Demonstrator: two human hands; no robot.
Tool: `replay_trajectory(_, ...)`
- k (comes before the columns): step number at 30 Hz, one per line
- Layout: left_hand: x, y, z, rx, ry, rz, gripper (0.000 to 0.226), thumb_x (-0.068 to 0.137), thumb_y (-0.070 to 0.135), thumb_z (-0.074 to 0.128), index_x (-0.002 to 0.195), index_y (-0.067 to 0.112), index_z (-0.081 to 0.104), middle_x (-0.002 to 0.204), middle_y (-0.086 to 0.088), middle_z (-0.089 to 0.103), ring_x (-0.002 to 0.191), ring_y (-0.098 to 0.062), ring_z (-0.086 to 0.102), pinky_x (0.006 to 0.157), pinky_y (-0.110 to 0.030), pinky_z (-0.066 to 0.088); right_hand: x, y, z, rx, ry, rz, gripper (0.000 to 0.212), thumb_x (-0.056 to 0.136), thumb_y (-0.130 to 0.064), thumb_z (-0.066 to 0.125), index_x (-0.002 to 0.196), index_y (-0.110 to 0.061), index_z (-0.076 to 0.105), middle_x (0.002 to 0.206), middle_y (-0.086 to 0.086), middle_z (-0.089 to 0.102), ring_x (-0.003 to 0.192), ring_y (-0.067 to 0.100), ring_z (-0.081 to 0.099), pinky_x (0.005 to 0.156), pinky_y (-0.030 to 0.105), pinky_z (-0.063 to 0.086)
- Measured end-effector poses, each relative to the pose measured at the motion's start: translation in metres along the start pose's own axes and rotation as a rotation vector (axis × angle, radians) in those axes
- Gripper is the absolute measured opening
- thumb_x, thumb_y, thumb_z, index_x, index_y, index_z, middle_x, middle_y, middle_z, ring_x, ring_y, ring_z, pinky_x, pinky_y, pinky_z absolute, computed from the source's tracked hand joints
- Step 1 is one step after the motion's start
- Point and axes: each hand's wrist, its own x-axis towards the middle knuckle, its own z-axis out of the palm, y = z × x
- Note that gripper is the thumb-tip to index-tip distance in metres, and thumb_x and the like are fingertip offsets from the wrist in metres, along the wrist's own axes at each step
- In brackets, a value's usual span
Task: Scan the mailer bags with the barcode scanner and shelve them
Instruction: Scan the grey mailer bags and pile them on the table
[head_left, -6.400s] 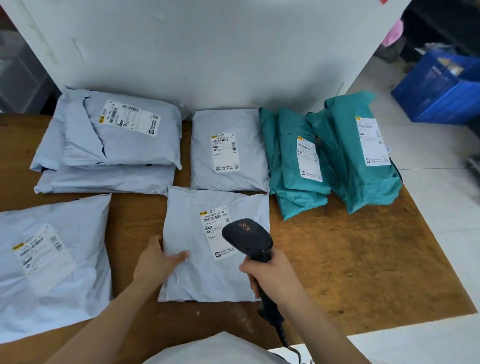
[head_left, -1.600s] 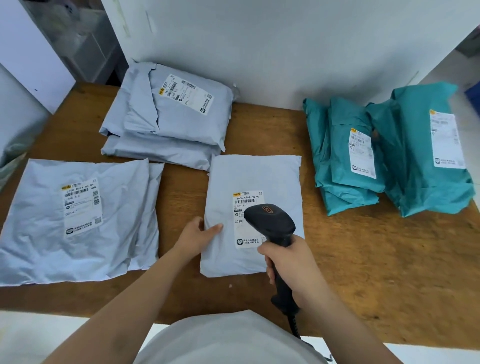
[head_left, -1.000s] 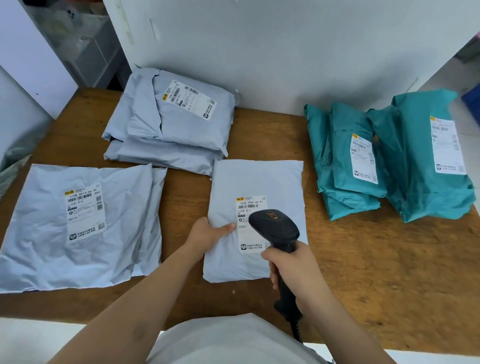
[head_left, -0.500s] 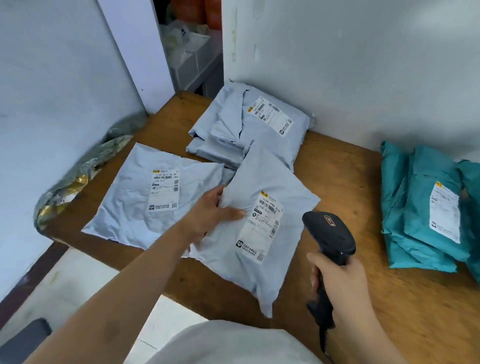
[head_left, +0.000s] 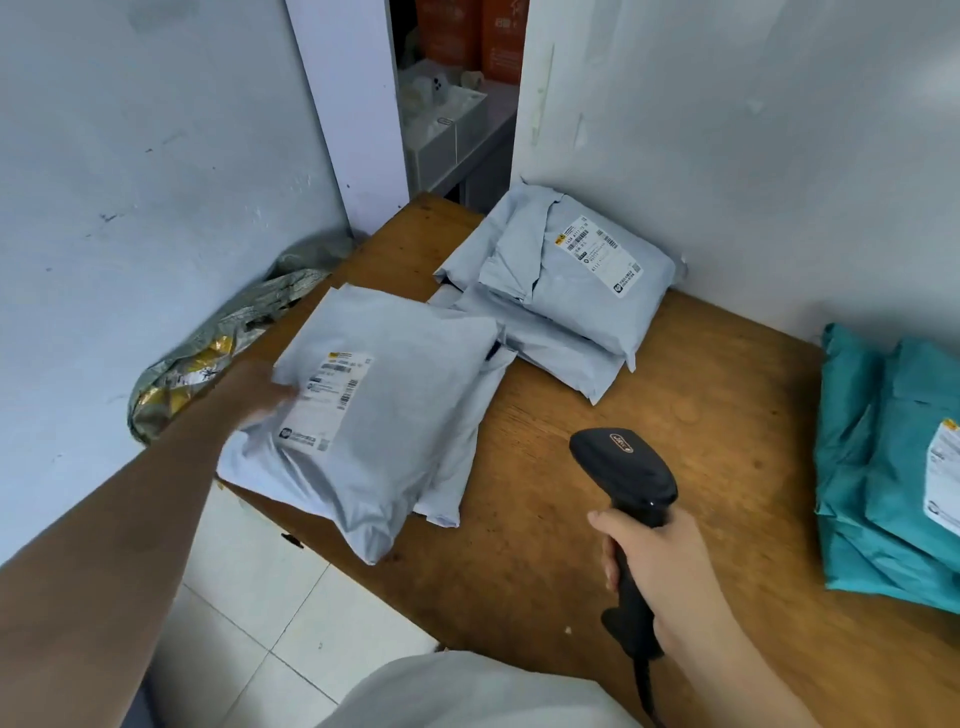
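Observation:
My left hand (head_left: 262, 397) holds the left edge of a grey mailer bag (head_left: 395, 415), label up, which lies on top of another grey mailer (head_left: 457, 467) at the table's left end. The hand is blurred. My right hand (head_left: 660, 561) grips the handle of the black barcode scanner (head_left: 623, 470), held above the wooden table (head_left: 701, 415) to the right of that bag. A stack of grey mailers (head_left: 561, 296) lies at the back against the wall. Teal mailers (head_left: 883, 467) lie at the right edge of view.
A crumpled grey and yellow bag (head_left: 218, 353) is wedged between the table's left end and the white wall. A white pillar and a shelf with boxes (head_left: 447, 130) stand behind the table's far corner. White floor tiles (head_left: 270, 623) show below the table's front edge.
My left hand has carried the scanned grey mailer left and set it on the grey mailer at the table's left end. The view has swung left; the scanner stayed over the table.

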Motion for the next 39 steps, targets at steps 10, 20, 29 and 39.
replay_trajectory(10,-0.046,0.120,0.069,-0.028,0.125,0.412,0.048,0.091,0.017,0.056,0.136,0.014,0.041,0.138,-0.015,0.046,0.126,-0.033,0.045,0.106,-0.045,0.039,0.000,-0.009,-0.011,0.029,0.032,0.081,0.037,0.083,-0.006,0.065,0.049,-0.005,0.050,0.042,0.013,0.046,0.035,0.020,0.040,0.050,0.028,0.040)
replay_trajectory(20,-0.045,0.267,0.154,-0.363,-0.403,0.375,0.030,0.079,0.029,0.066,0.098,0.011,0.053,0.094,-0.012,0.050,0.078,-0.020,0.052,0.071,-0.029,0.042,-0.016,-0.011,-0.087,0.075,0.337,0.150,0.027,0.081,-0.010,0.066,0.059,-0.006,0.050,0.044,0.009,0.047,0.037,0.017,0.042,0.044,0.026,0.038)
replay_trajectory(29,-0.028,0.305,0.205,-0.996,-0.694,-0.162,0.063,0.078,0.042,0.073,0.126,0.012,0.046,0.136,-0.015,0.048,0.122,-0.029,0.051,0.103,-0.042,0.044,-0.012,0.001,-0.114,0.159,0.441,0.194,0.021,0.078,-0.006,0.066,0.062,-0.005,0.053,0.048,0.012,0.045,0.040,0.020,0.041,0.050,0.032,0.038)
replay_trajectory(39,-0.009,0.314,0.211,-1.225,-0.540,-0.164,0.050,0.081,0.007,0.067,0.128,0.008,0.050,0.124,-0.011,0.057,0.107,-0.027,0.058,0.070,-0.044,0.056,0.004,0.003,-0.115,0.185,0.456,0.236,0.016,0.077,-0.007,0.064,0.067,-0.002,0.053,0.054,0.016,0.045,0.043,0.020,0.041,0.049,0.030,0.038)
